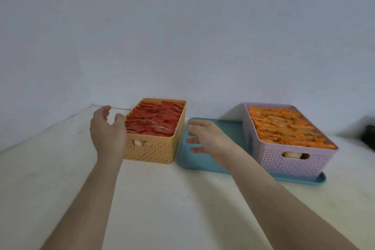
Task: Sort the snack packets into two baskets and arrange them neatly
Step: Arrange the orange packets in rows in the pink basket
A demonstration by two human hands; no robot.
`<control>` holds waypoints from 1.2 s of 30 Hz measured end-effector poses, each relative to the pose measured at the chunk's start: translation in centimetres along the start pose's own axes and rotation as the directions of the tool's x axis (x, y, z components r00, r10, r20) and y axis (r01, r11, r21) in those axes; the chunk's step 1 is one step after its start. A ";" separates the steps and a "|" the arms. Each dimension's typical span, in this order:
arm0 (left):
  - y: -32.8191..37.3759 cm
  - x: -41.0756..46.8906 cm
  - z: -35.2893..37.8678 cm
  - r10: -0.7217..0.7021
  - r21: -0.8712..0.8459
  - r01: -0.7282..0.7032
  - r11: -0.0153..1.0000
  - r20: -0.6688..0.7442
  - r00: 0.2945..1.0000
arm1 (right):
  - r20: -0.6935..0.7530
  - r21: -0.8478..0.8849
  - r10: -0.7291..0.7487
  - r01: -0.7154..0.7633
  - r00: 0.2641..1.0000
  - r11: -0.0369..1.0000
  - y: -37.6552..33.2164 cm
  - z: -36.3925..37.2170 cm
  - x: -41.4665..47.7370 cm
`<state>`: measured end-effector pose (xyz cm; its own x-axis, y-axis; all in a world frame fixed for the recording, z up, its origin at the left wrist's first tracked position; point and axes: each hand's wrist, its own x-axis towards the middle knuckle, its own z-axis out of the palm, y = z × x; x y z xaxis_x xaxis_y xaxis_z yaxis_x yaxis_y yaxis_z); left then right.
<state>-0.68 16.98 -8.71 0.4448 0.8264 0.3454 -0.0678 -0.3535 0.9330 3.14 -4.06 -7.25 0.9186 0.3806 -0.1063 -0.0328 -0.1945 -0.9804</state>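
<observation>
Sorting looks done: your pink basket point(292, 160) of orange packets point(284, 126) sits on the teal tray point(203, 160) at 3 o'clock, the yellow basket point(154, 152) of red packets point(154, 119) at 12, so you're likely about to lift it onto the tray. Your left hand point(107, 130) and right hand point(205, 138) are both spread, empty, flanking it; what's behind either basket's handle slot is unclear.

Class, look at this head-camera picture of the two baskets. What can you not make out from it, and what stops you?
- Print on the red packets and orange packets: too small and blurred.
- Pale thing behind the pink basket handle slot: hidden by the wall.
- Dark object at right: cut off by the edge.
- Yellow basket left side: covered by the left hand.
- Blue tray middle: covered by the right hand.
</observation>
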 end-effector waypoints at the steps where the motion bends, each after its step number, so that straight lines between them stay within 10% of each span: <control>1: -1.0 0.7 -0.2 -0.150 -0.032 0.151 0.988 0.039 0.988 | 0.028 0.010 0.027 -0.027 0.999 1.000 0.2 0.8 0.5; 5: -3.9 1.5 -0.2 -0.411 -0.169 0.473 0.865 0.303 0.860 | 0.069 0.022 0.124 -0.126 0.990 0.992 0.5 3.6 2.3; 19: 0.4 -0.1 0.1 -0.111 -0.291 0.155 0.944 0.163 0.980 | -0.098 -0.255 -0.208 0.177 0.973 0.951 -3.7 1.6 0.6; 36: 0.8 -9.4 8.3 -0.180 -0.203 0.296 0.933 0.448 0.876 | -0.293 -0.247 -0.012 -0.063 0.956 0.967 1.1 -8.2 -2.3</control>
<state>2.50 5.24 -12.06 0.8018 0.5910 0.0890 -0.1130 0.0036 0.9936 4.21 -12.51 -6.72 0.9940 0.1013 -0.0408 0.0074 -0.4352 -0.9003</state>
